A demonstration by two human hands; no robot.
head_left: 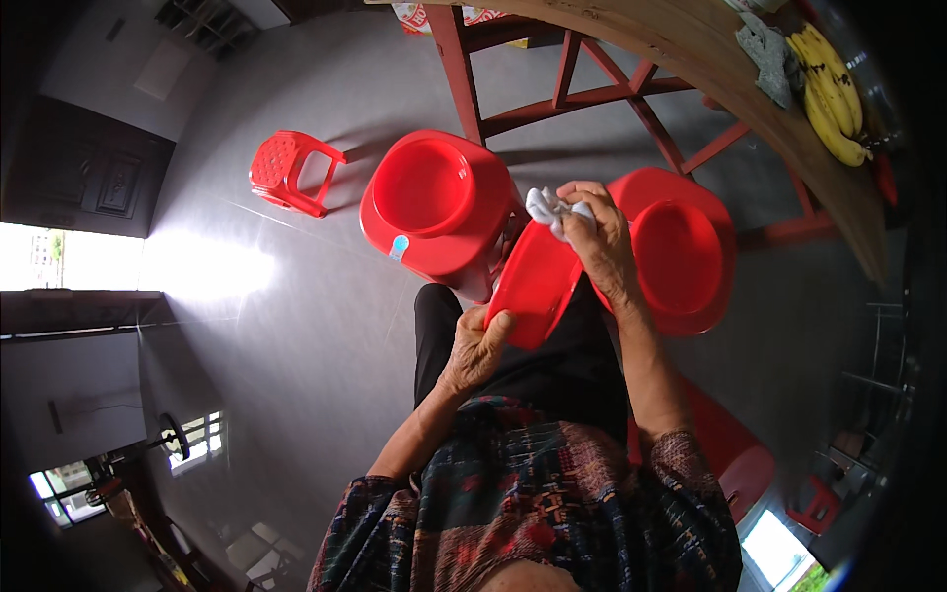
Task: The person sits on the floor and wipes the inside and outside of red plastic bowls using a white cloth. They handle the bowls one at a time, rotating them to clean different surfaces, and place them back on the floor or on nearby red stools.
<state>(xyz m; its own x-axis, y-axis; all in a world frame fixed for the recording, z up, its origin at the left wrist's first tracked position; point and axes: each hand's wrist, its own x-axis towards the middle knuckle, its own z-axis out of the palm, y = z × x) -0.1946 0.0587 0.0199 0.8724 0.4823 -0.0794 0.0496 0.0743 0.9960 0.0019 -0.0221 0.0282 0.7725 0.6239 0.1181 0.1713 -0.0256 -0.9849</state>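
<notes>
A shallow red plastic dish [538,281] is tilted over my lap. Its near left edge is gripped by my left hand [477,347], thumb on the inside. My right hand [604,242] is closed on a crumpled white cloth [547,209], which touches the dish's far rim. Beyond my knees, a round red dish [422,187] rests on a red plastic stool [501,187] with a blue sticker on its side. To the right of my right hand, another red dish [677,259] lies on a second red stool [718,222].
A small red stool [281,168] stands on the grey floor at the far left. A wooden table [681,35] with dark red legs spans the upper right, bearing bananas [831,94] and a crumpled grey cloth [767,59]. Large red plastic [730,444] shows beside my right elbow.
</notes>
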